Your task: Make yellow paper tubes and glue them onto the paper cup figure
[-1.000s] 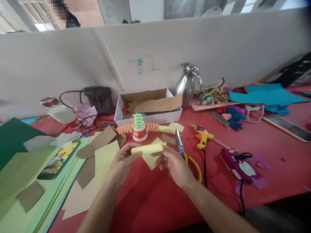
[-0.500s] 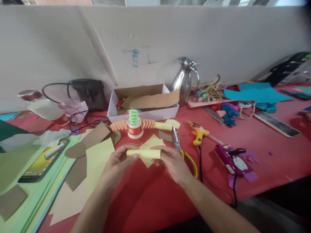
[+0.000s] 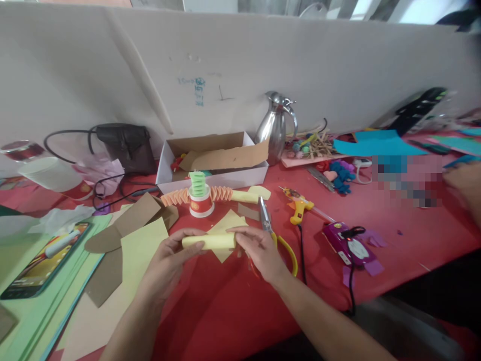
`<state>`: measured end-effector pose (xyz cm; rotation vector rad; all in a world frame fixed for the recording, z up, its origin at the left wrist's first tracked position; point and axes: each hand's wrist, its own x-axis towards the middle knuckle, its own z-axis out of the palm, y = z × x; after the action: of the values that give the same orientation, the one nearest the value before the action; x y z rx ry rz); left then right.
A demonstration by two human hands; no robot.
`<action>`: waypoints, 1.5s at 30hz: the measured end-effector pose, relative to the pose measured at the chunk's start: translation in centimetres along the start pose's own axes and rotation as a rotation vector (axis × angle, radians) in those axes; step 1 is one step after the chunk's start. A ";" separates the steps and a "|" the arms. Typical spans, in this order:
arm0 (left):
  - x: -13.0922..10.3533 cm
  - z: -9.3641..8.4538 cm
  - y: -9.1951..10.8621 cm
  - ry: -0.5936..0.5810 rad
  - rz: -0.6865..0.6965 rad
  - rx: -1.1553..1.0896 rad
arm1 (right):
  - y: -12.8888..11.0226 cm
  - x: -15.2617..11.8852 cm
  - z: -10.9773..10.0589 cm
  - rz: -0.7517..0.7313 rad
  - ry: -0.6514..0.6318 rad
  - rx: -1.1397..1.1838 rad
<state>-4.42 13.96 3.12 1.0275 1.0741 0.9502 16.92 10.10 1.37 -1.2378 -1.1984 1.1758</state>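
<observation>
A rolled tube of pale yellow paper point(image 3: 210, 242) lies level between my two hands, above the table. My left hand point(image 3: 171, 255) is closed on its left end, thumb in front and fingers behind. Around the right end, my right hand point(image 3: 259, 250) pinches with thumb and fingers. Behind the tube is a flat yellow paper piece point(image 3: 223, 256). Yellow-handled scissors point(image 3: 286, 253) rest beside my right hand, partly hidden by it. Farther back stands a red and white paper cup point(image 3: 202, 204) with a green folded strip on top and orange folded strips at its sides.
A white box point(image 3: 214, 179) holds cardboard, with a steel jug point(image 3: 273, 128) behind. To the right lie a yellow glue gun point(image 3: 300, 210) and a purple device point(image 3: 347, 245) with cords. Paper sheets and a phone point(image 3: 47, 258) cover the left. Another person's hand point(image 3: 466, 183) is at far right.
The view has turned slightly right, so things sit farther left. My right hand has shifted its grip on the tube's end. Another person's hand has appeared at the right edge.
</observation>
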 end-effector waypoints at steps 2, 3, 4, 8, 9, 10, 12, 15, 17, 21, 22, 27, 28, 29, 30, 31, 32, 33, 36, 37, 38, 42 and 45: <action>0.1 -0.2 0.2 0.039 -0.006 -0.056 | -0.6 0.6 -0.5 -0.087 0.118 -0.384; 0.1 -0.3 0.3 0.050 -0.008 -0.084 | -0.9 1.0 -0.7 -0.117 0.172 -0.603; 0.2 -0.4 0.4 0.054 -0.010 -0.109 | -1.1 1.6 -0.8 -0.126 0.209 -0.807; 0.3 -0.6 0.5 0.048 -0.019 -0.173 | -1.4 4.0 -0.7 0.038 0.215 -1.263; 0.3 -0.6 0.4 0.042 -0.020 -0.179 | -1.4 4.4 -0.6 0.073 0.213 -1.297; 0.4 -0.6 0.4 0.037 -0.018 -0.184 | -1.3 4.7 -0.6 0.094 0.219 -1.314; 0.4 -0.5 0.3 0.035 -0.018 -0.197 | -1.3 4.9 -0.7 0.091 0.259 -1.314; 0.5 -0.4 0.2 0.056 -0.023 -0.223 | -1.4 4.7 -1.3 0.077 0.348 -1.303; 0.6 -0.3 0.1 0.060 -0.033 -0.238 | -1.2 4.6 -1.9 0.079 0.402 -1.291; 0.7 -0.1 0.0 0.053 -0.040 -0.268 | -0.5 4.6 -2.9 -0.152 0.695 -1.000; 0.7 -0.1 0.0 0.054 -0.036 -0.283 | -0.4 4.6 -3.0 -0.267 0.765 -0.853; 0.9 -0.5 -0.2 0.045 -0.092 -0.444 | -0.7 3.3 -1.9 -0.436 0.678 -0.062; 1.0 -0.6 -0.3 0.045 -0.115 -0.482 | -1.0 3.0 -1.5 -0.398 0.618 0.082; 1.0 -0.8 -0.4 0.044 -0.133 -0.515 | -1.2 2.7 -1.2 -0.359 0.560 0.208; 1.1 -0.9 -0.5 0.044 -0.146 -0.539 | -1.5 2.4 -0.9 -0.325 0.511 0.311; 1.1 -1.1 -0.6 0.043 -0.155 -0.553 | -1.7 2.2 -0.7 -0.296 0.470 0.388; 1.2 -1.2 -0.7 0.045 -0.156 -0.563 | -1.8 2.1 -0.6 -0.272 0.440 0.437; 1.2 -1.4 -0.7 0.048 -0.153 -0.570 | -1.9 2.0 -0.5 -0.254 0.420 0.464; 1.3 -1.5 -0.8 0.038 -0.135 -0.569 | -2.5 2.0 -0.5 -0.213 0.368 0.483; 1.3 -1.5 -0.8 0.022 -0.129 -0.559 | -2.8 2.1 -0.6 -0.197 0.346 0.484; 1.2 -1.4 -0.8 0.001 -0.126 -0.546 | -3.3 2.2 -0.7 -0.180 0.325 0.483; 1.1 -1.0 -0.9 -0.072 -0.128 -0.494 | -7.0 3.0 -1.5 -0.090 0.181 0.405; 0.9 -0.9 -1.0 -0.090 -0.120 -0.453 | -10.8 4.4 -2.0 -0.025 0.034 0.246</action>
<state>-4.95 14.75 1.86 0.6194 0.7865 0.9823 18.89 14.46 12.24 -1.0510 -1.0076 1.2382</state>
